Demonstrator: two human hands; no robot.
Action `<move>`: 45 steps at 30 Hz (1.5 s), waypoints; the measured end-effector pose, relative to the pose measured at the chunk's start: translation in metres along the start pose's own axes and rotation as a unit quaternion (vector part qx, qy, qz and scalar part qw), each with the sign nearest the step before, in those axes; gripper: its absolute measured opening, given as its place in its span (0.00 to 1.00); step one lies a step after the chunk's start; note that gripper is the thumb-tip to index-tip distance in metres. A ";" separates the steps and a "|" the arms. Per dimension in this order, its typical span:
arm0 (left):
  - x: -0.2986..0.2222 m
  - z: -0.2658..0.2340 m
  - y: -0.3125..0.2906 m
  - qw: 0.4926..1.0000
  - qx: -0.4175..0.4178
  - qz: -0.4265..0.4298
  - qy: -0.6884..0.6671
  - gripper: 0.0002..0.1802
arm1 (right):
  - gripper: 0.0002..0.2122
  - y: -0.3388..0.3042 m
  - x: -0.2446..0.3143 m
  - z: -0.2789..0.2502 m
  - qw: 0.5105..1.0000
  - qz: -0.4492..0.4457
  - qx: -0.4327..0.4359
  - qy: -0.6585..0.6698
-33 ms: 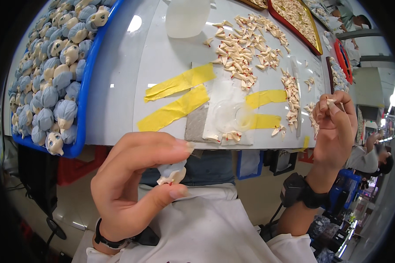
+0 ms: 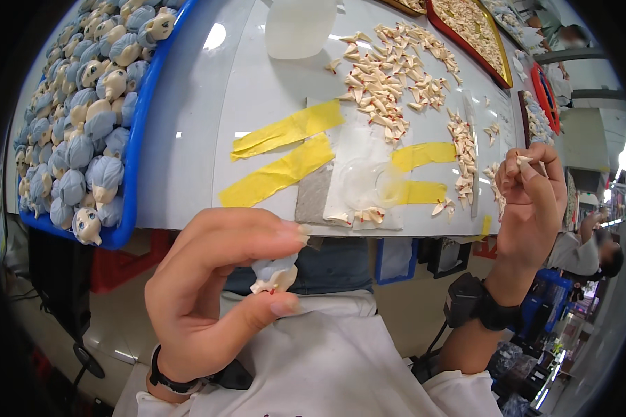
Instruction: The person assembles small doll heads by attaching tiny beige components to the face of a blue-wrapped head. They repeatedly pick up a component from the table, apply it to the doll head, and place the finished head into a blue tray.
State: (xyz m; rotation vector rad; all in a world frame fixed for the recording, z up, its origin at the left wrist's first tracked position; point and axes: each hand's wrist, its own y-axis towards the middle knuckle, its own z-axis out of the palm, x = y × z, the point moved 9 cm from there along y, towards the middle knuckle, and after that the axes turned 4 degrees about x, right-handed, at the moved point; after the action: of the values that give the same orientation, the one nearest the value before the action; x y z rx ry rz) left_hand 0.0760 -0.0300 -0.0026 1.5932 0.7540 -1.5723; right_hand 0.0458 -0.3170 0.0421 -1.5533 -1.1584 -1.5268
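Note:
My left hand point(image 2: 205, 281) is closed round a small doll head point(image 2: 278, 274) with pale blue hair, pinched between thumb and fingers in front of the table edge. A small red spot shows at its lower side, by the thumb. At the right, over the table's edge, my right hand point(image 2: 535, 198) pinches a tiny cream pointed piece point(image 2: 523, 160) between thumb and fingertips. Between the hands, a clear round dish point(image 2: 358, 184) rests on a white board point(image 2: 341, 160) fixed with yellow tape point(image 2: 285, 170). A few cream pieces point(image 2: 370, 215) lie at its near edge.
At the left stands a blue tray point(image 2: 133, 160) heaped with doll heads. Many cream red-tipped pieces point(image 2: 386, 80) lie loose on the table point(image 2: 188, 153). A whitish translucent container point(image 2: 299, 28) and a red-and-gold tray point(image 2: 497, 66) stand farther back. Other people work at the far right.

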 end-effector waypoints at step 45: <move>0.027 -0.016 -0.015 0.973 -0.076 -0.073 -0.204 0.23 | 0.07 -0.044 -0.003 -0.014 0.969 0.010 -0.050 -0.242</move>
State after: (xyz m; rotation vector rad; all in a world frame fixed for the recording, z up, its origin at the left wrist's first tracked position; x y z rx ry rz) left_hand 0.0741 -0.0112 -0.0317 1.0751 0.7530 -1.8248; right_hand 0.0000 -0.3135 0.0353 -2.0747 -1.3340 -1.2406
